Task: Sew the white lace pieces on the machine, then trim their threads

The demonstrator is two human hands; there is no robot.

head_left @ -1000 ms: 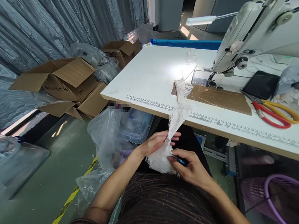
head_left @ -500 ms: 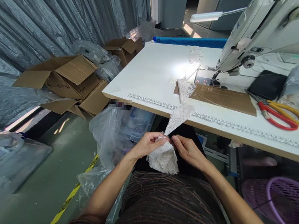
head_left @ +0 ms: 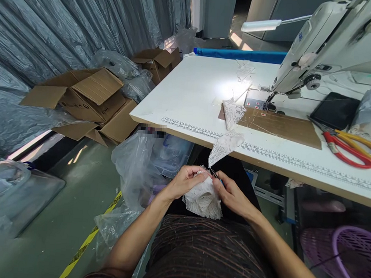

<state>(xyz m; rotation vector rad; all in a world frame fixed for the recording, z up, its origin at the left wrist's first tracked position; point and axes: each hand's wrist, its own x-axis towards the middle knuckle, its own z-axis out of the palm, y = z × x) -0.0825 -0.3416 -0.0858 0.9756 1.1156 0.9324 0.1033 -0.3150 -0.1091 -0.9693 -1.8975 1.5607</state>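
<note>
Over my lap, my left hand [head_left: 182, 183] is closed on a folded bunch of white lace [head_left: 204, 201], pinching its upper edge. My right hand [head_left: 234, 193] is closed around small thread snips [head_left: 214, 173], with dark blades and a bit of blue showing. The blade tips are at the narrow point where the bunch meets a lace triangle [head_left: 225, 145] hanging over the table edge. Another lace piece [head_left: 233, 112] continues from it on the table towards the sewing machine [head_left: 294, 57]. Most of the snips is hidden in my right hand.
The white table [head_left: 182, 92] has a printed ruler along its front edge. Brown card [head_left: 284, 128], red-and-yellow-handled scissors [head_left: 350, 148] and a black flat object [head_left: 335, 111] lie on it. Cardboard boxes [head_left: 89, 96] stand left; a purple basket [head_left: 336, 251] sits lower right.
The thread snips now show between my hands, their blades pointing up to the narrow lace point. My right hand has turned slightly. The whole view has shifted a little.
</note>
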